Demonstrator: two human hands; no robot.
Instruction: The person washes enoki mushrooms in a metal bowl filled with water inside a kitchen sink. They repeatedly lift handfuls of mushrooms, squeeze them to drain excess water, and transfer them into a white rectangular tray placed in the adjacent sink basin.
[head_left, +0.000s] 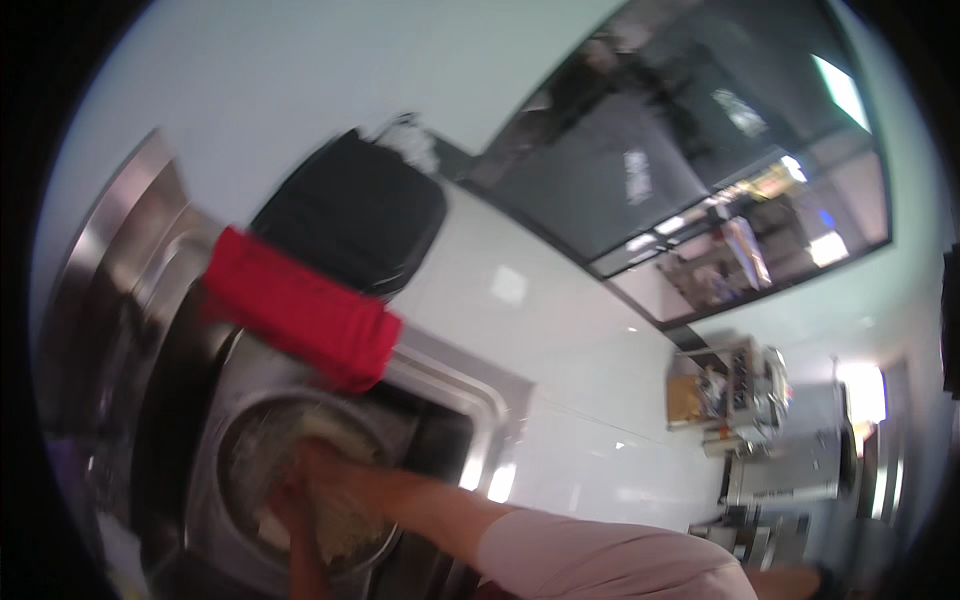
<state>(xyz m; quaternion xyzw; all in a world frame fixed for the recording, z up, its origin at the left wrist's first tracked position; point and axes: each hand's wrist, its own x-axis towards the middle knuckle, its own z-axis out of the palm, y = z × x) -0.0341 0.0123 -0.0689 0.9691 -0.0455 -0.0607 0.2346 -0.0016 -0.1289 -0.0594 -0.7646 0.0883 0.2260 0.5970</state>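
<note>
My right hand (324, 466) reaches from the lower right into a round metal bowl (390, 541) in a steel sink (480, 409). Beside it, my left hand (291, 495) comes in from the bottom. Both are down among pale, wet-looking contents (352, 525), and the two seem to touch or overlap. Blur hides the fingers, so whether either one grips something cannot be told. A folded red cloth (300, 307) lies just beyond the bowl, over the sink's edge.
A black bin or container (356, 214) stands past the cloth by the white tiled wall (525, 315). Above it is a large dark-framed window (600, 172). Steel sink or counter edges (124, 202) curve along the left. At the far right are shelves with kitchen items (727, 390).
</note>
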